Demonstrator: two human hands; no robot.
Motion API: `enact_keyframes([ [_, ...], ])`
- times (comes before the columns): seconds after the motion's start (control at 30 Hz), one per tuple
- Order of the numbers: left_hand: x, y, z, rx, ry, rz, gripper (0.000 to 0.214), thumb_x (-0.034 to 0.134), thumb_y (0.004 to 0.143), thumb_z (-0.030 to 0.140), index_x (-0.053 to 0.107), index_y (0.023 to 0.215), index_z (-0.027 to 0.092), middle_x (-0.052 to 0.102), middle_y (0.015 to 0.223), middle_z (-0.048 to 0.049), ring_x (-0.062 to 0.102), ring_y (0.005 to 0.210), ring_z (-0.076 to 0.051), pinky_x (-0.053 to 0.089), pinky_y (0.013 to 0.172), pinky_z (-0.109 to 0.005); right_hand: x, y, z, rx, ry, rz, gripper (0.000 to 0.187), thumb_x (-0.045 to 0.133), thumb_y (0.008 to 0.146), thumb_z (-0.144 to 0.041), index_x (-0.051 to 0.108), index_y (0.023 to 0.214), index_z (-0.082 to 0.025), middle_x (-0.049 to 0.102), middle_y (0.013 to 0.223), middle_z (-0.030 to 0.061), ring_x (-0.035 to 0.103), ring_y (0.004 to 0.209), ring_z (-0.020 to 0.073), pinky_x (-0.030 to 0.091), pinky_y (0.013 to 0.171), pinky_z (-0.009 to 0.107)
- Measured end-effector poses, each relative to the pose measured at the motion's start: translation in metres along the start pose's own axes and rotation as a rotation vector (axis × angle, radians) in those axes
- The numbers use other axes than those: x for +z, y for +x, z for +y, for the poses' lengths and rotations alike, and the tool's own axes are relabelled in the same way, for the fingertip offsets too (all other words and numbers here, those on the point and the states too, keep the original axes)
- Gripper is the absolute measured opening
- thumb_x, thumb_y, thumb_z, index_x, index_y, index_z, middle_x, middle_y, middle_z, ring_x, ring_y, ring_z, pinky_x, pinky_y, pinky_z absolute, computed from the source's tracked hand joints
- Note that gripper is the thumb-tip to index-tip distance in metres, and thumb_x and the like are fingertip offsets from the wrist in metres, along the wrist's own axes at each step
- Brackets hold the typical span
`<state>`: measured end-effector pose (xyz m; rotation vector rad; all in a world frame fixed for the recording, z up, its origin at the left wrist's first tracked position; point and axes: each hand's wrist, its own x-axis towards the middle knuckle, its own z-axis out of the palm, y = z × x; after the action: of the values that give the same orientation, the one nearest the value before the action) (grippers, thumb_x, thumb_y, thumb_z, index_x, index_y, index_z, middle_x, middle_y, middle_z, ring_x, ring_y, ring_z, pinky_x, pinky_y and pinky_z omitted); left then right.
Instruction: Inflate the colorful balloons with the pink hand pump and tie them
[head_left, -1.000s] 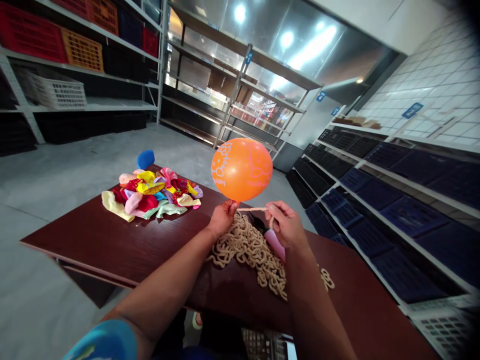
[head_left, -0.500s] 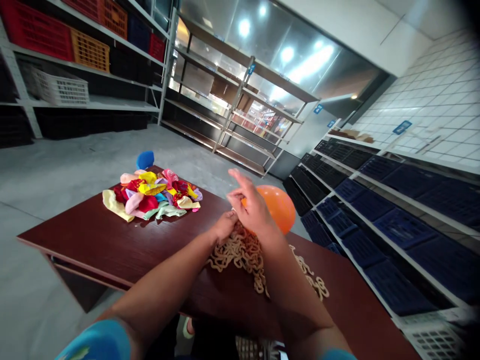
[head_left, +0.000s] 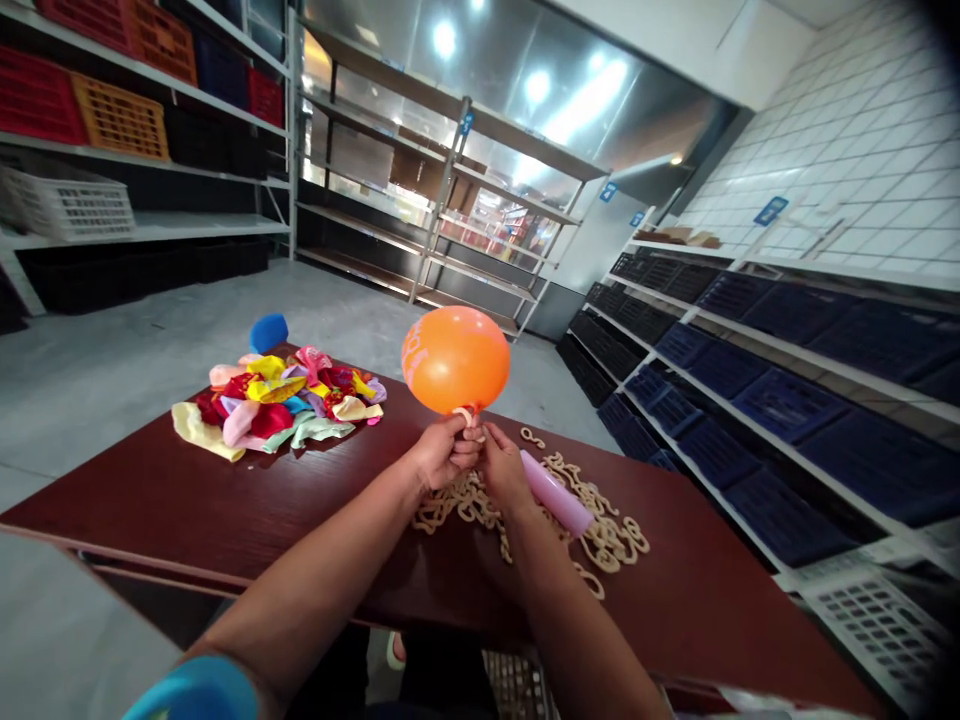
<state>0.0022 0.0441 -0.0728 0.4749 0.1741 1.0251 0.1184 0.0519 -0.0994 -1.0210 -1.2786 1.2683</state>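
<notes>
An inflated orange balloon (head_left: 455,362) with pink print stands upright above the table, its neck downward. My left hand (head_left: 448,452) is closed around the neck. A pale beige rubber band (head_left: 466,413) loops at the neck, just above my fingers. My right hand (head_left: 504,462) is closed in a pinch beside the left one, at the band; its fingertips are partly hidden. Below and beside both hands lie many loose beige rubber bands (head_left: 611,545). A pink-purple cylinder, like a hand pump (head_left: 559,495), rests among them to the right of my right hand.
Limp, mixed-colour balloons (head_left: 281,400) lie piled on the left of the dark red-brown table (head_left: 300,510). A blue rounded object (head_left: 268,332) shows behind the table's far corner. Shelves with dark blue crates (head_left: 780,410) line the right, and a metal rack (head_left: 442,200) stands ahead.
My right hand has gone from spread fingers over the neck to a pinch beside my left hand. The balloon has come upright and left, uncovering the pink-purple cylinder. The view has shifted right.
</notes>
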Motion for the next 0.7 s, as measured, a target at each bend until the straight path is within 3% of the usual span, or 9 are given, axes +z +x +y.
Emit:
enact_keyframes([
  [0.07,0.013,-0.004,-0.001,-0.060,-0.068,0.002,0.013,0.052,0.077,0.016,0.040,0.070,0.014,0.027,0.059,0.0063,0.020,0.039,0.001,0.013,0.034,-0.010,0.004,0.002,-0.004,0.013,0.097,-0.091,0.034,0.050,0.077,-0.047,0.056,0.101,-0.023,0.063,0.085,0.0017,0.057,0.065,0.0116,0.045,0.056,0.023],
  [0.2,0.034,-0.012,-0.003,-0.100,-0.148,0.057,0.011,0.046,0.082,0.015,0.041,0.072,0.013,0.028,0.059,0.0057,0.021,0.037,0.001,0.014,0.032,-0.008,0.006,-0.002,-0.008,0.041,0.075,-0.214,0.035,0.047,0.076,-0.048,0.057,0.095,-0.021,0.062,0.081,0.0032,0.058,0.068,0.0137,0.046,0.057,0.024],
  [0.37,0.041,-0.017,-0.006,-0.110,-0.110,0.134,0.013,0.038,0.080,0.007,0.040,0.069,0.012,0.031,0.057,0.0049,0.022,0.037,0.001,0.013,0.032,-0.008,-0.006,-0.018,-0.006,-0.037,0.051,-0.040,0.027,0.060,0.069,-0.044,0.057,0.081,-0.020,0.059,0.070,-0.0009,0.051,0.054,0.0101,0.042,0.049,0.022],
  [0.47,0.041,-0.016,-0.011,-0.089,0.032,0.233,0.013,0.038,0.076,0.004,0.040,0.067,0.013,0.032,0.056,0.0050,0.022,0.036,0.001,0.011,0.032,-0.009,-0.018,-0.031,-0.010,-0.100,-0.109,0.137,0.030,0.059,0.071,-0.047,0.059,0.079,-0.018,0.054,0.056,-0.0034,0.041,0.043,0.0081,0.037,0.043,0.021],
  [0.57,0.040,-0.013,-0.019,-0.047,0.227,0.309,0.010,0.044,0.075,0.010,0.041,0.066,0.013,0.034,0.054,0.0054,0.022,0.036,0.000,0.010,0.033,-0.011,-0.027,-0.044,-0.016,-0.247,-0.315,0.286,0.030,0.058,0.071,-0.047,0.062,0.078,-0.018,0.061,0.063,-0.0002,0.051,0.056,0.0118,0.045,0.056,0.025],
  [0.7,0.034,-0.009,-0.034,0.108,0.667,0.410,0.019,0.052,0.075,0.030,0.048,0.066,0.014,0.037,0.050,0.0056,0.024,0.035,-0.002,0.014,0.035,-0.016,-0.033,-0.062,-0.026,-0.355,-0.470,0.250,0.025,0.055,0.076,-0.043,0.065,0.083,-0.021,0.067,0.078,0.0016,0.059,0.072,0.0159,0.047,0.071,0.029],
])
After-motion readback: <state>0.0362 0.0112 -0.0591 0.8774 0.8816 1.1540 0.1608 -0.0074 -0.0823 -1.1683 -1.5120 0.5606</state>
